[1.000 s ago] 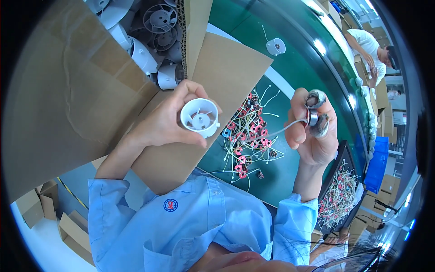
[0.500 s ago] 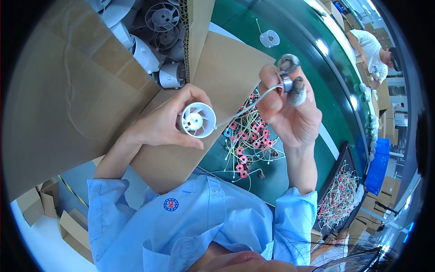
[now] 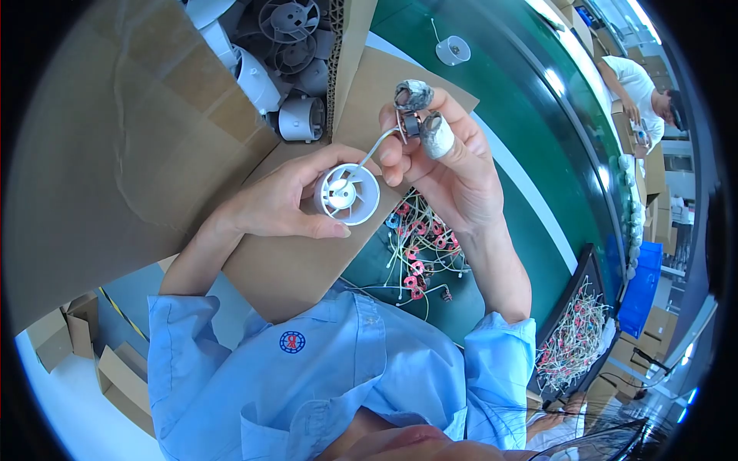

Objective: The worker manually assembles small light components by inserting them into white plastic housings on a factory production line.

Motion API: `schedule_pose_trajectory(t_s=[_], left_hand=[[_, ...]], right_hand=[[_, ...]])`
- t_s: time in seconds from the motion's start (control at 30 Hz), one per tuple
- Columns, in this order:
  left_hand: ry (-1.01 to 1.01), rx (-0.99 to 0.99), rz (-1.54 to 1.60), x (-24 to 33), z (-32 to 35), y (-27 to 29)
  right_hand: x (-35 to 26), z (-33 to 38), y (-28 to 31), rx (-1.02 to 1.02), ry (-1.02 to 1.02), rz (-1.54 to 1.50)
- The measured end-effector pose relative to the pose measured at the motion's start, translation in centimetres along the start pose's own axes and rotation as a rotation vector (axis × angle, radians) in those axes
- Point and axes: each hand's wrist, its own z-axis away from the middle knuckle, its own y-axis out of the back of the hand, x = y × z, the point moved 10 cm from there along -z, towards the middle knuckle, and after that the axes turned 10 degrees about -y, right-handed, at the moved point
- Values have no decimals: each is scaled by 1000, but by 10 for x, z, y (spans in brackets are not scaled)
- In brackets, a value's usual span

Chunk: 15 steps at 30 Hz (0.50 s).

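Observation:
My left hand is wrapped round a white round fan housing, its vaned open end turned up. Above it and to the right, my right hand pinches a small motor stator between thumb and fingers with dark, worn coverings on their tips. A pale cable runs from the stator down to the housing's rim; where its far end lies inside cannot be seen. Beneath my hands, several pink-and-copper stators with pale wires lie heaped on the green surface.
A carton at the left holds grey-white housings, its flap reaching under my left hand. One housing stands on the green belt. At right are a black tray of wired stators, a blue bin and a co-worker.
My right hand has brought the stator left, close above the housing, and the cable now bends more steeply. My left hand has shifted slightly right with the housing.

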Motion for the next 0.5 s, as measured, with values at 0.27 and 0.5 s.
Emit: schedule_pose_trajectory(t_s=[0.27, 0.5], left_hand=[[2, 30, -24, 1, 0, 2], [-5, 37, -15, -6, 3, 4]], right_hand=[[4, -2, -2, 19, 32, 67], [1, -1, -7, 69, 114, 136]])
